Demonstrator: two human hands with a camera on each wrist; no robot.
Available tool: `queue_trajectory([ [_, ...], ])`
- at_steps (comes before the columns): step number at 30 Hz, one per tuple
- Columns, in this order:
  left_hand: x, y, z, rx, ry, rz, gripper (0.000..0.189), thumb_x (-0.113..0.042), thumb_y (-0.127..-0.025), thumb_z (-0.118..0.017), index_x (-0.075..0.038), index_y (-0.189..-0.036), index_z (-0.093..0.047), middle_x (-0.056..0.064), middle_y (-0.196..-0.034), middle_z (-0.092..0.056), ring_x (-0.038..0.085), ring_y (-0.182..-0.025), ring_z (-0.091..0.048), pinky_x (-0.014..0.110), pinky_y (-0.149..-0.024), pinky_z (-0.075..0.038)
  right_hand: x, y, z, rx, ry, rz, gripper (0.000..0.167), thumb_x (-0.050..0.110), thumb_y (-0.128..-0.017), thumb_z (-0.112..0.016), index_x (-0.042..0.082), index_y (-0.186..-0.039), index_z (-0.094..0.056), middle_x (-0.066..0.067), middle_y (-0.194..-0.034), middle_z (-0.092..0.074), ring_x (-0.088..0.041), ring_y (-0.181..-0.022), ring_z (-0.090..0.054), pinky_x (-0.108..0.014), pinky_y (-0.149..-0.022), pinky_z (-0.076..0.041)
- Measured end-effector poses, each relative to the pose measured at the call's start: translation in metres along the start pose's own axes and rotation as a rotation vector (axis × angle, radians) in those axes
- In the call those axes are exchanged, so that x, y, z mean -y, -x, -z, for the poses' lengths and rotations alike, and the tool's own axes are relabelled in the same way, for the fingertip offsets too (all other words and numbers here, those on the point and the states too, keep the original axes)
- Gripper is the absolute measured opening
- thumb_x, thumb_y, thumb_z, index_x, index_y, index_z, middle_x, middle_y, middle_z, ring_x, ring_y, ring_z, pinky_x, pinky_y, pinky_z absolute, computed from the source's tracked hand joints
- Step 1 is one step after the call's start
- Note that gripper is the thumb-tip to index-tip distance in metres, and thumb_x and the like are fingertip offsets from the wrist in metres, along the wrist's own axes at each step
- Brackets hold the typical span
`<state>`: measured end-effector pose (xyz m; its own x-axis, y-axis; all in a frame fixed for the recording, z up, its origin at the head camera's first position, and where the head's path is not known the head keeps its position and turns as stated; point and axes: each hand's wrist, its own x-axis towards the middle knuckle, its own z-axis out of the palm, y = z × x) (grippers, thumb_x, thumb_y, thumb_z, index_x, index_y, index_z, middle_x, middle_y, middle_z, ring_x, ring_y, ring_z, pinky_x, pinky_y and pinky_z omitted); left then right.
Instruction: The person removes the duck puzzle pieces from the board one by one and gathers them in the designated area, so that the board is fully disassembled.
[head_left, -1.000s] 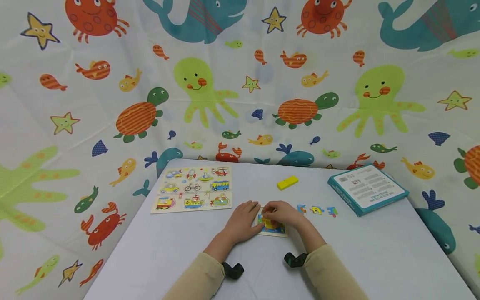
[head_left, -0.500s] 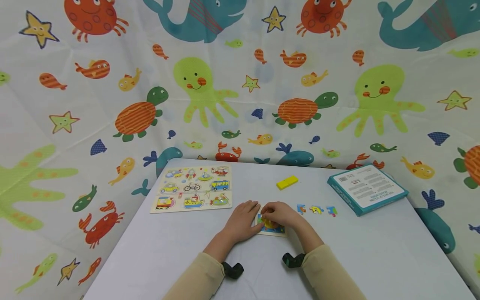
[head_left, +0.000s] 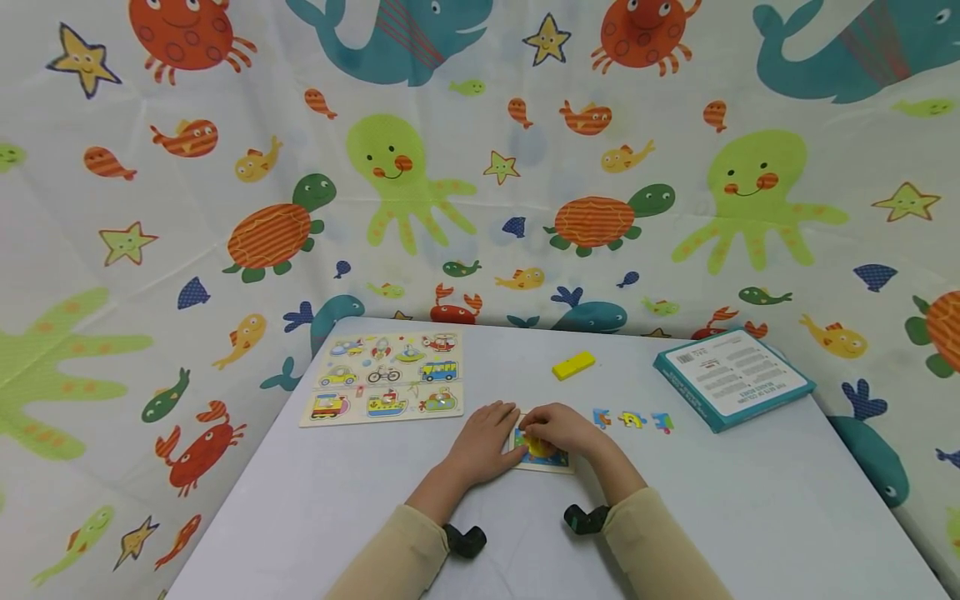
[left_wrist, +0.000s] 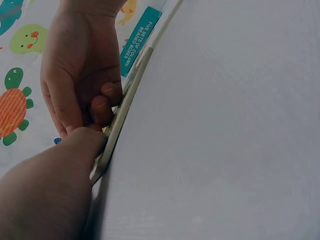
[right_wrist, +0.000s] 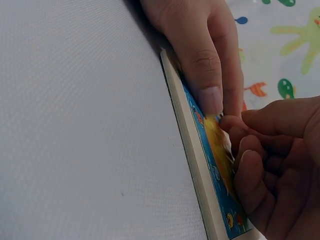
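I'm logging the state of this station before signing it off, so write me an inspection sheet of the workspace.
Surface: white table.
Job's things: small puzzle board with a yellow and blue picture, under the hands; three loose puzzle pieces in a row to its right.
Clutter: vehicle picture board at left; yellow block farther back; teal-edged box at right.
Hands: left hand rests at the puzzle's left edge, thumb over the picture; right hand has fingertips bunched at the picture, anything between them hidden.
Cables: nothing seen.
Surroundings: sea-animal cloth behind the table.
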<state>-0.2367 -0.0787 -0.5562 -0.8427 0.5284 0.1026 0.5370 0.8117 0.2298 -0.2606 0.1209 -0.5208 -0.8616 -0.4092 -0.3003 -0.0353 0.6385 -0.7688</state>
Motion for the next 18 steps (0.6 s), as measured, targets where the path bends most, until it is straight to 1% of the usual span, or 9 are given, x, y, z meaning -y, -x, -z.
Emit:
queue_trajectory([
  [5,-0.0005,0.0003,0.0016,0.008,0.001,0.004,0.068,-0.057,-0.097,-0.049,-0.014,-0.15,-0.043,0.002,-0.156,-0.041,0.024,-0.148,-0.033,0.044,-0.123,-0.027,0.0009,0.0008,-0.0005,-0.001,-0.013,0.007,0.016,0.017,-0.098,-0.058,0.01,-0.107,-0.07,-0.002,-0.081,-0.062,-0.016,-0.062,-0.056,-0.025,-0.058,-0.051],
  [11,-0.0006,0.0005,0.0014,0.003,0.001,0.002,0.068,-0.057,-0.097,-0.048,-0.014,-0.151,-0.043,0.002,-0.155,-0.042,0.024,-0.148,-0.033,0.044,-0.123,-0.028,0.0018,0.0028,0.0014,-0.02,-0.025,0.023,0.014,0.017,-0.099,-0.058,0.013,-0.105,-0.07,-0.003,-0.086,-0.062,-0.016,-0.064,-0.055,-0.026,-0.059,-0.049],
  [18,0.0001,-0.0001,0.0002,0.003,-0.006,-0.001,0.07,-0.058,-0.097,-0.048,-0.014,-0.151,-0.042,0.002,-0.156,-0.041,0.024,-0.148,-0.033,0.044,-0.122,-0.028,-0.0033,0.0022,0.0018,-0.039,-0.063,0.043,0.012,0.017,-0.099,-0.058,0.016,-0.103,-0.069,-0.002,-0.09,-0.063,-0.015,-0.059,-0.053,-0.024,-0.057,-0.048],
])
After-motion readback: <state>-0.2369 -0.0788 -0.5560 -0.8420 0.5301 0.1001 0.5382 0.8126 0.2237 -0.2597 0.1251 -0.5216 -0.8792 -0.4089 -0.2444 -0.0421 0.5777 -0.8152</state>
